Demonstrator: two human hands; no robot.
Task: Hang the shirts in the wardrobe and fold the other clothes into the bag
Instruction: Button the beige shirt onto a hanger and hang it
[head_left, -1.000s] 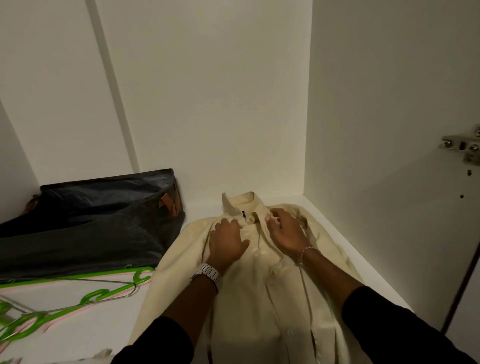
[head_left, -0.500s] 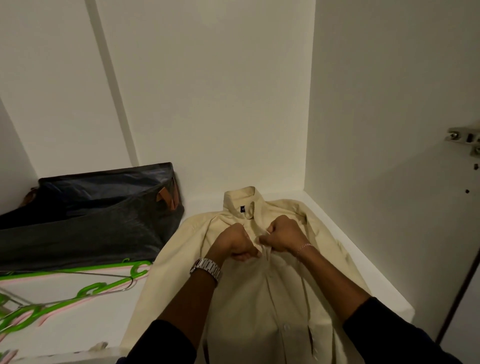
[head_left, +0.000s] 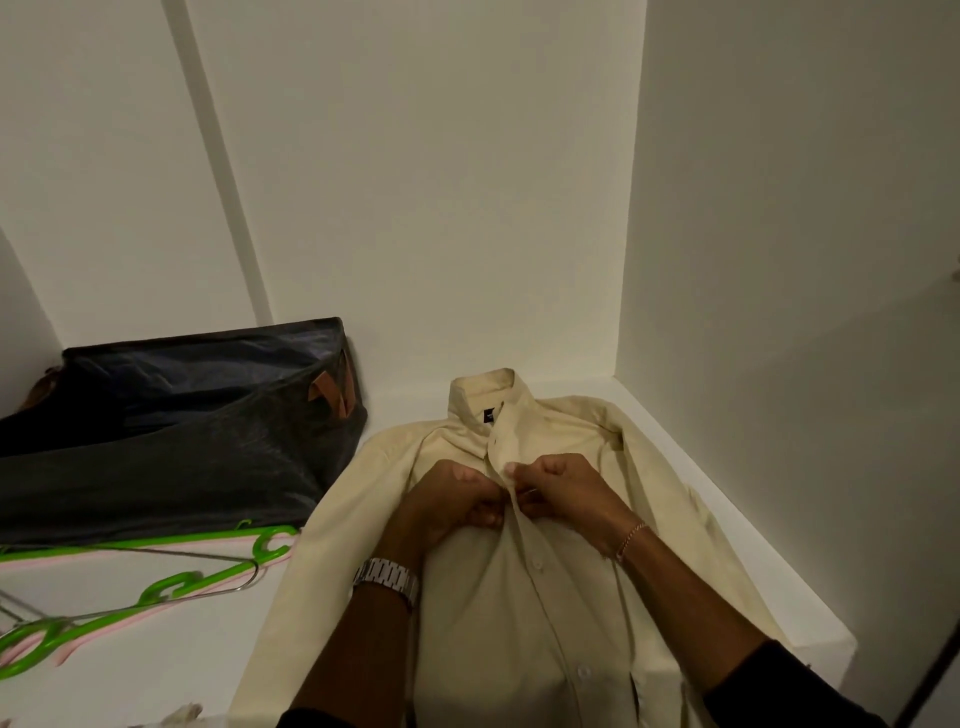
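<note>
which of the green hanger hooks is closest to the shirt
The upper green hook, just below the dark bag. It nearly reaches the cream shirt and its left edge, while the other green hook lies lower and farther left.

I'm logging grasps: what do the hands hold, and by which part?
Both the left hand and right hand pinch the cream shirt at its button placket, below the collar.

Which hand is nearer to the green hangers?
Left. The left hand pinches the shirt placket on the side toward the green hangers; the right hand is farther right.
</note>
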